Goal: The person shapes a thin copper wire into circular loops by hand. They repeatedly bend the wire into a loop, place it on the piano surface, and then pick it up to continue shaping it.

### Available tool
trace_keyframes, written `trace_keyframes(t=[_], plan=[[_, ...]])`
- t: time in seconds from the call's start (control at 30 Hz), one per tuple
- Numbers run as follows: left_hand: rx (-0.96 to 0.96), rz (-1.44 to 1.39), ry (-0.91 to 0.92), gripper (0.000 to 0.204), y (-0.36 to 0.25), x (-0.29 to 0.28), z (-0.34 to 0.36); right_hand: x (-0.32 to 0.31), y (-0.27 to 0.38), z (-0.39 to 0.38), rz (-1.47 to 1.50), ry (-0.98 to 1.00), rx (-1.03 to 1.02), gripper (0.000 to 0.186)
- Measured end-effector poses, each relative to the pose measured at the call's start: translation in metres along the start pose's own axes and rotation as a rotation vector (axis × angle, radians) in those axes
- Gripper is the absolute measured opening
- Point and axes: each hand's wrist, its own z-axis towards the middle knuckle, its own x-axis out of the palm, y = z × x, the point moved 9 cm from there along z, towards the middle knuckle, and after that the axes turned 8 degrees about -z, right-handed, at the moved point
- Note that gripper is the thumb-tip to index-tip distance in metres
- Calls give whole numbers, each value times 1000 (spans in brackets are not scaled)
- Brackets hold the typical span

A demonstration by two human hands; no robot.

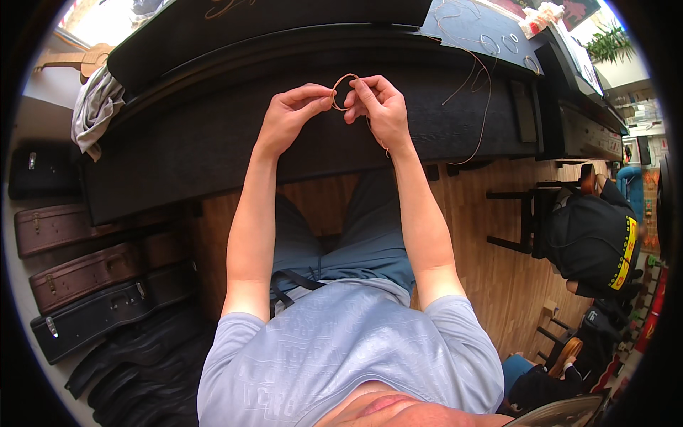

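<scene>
Above a black wooden surface (235,128), both hands hold a small coil of copper-coloured string (344,76), which looks like a guitar string. My left hand (293,117) pinches the loop's left side between thumb and fingertips. My right hand (383,114) grips its right side with thumb and index finger, the other fingers curled. A loose end of the string hangs by my right wrist. Beyond my right hand, several coiled strings lie on a blue-grey mat (455,28), and a long string (489,92) trails down from it over the black surface.
Instrument cases (78,274) line the floor at left. A grey cloth (97,107) drapes over the surface's left end near a small guitar (78,60). On the right are a black stool (523,220), a person in a black top (590,235) and another person lower down with a guitar (567,356).
</scene>
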Motion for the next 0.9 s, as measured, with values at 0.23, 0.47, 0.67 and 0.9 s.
trace_keyframes(t=[0.23, 0.47, 0.67, 0.9], plan=[[-31, 7, 3, 21, 1, 0, -2, -1, 4, -1, -159, -63, -51, 17], [-51, 24, -34, 26, -6, 7, -4, -1, 9, -6, -281, -179, -89, 15], [-57, 3, -25, 34, -5, 9, -5, 1, 10, -7, -256, -174, -86, 15], [-13, -17, 43, 29, -4, 9, -2, 4, 10, -7, -275, -137, -89, 14]])
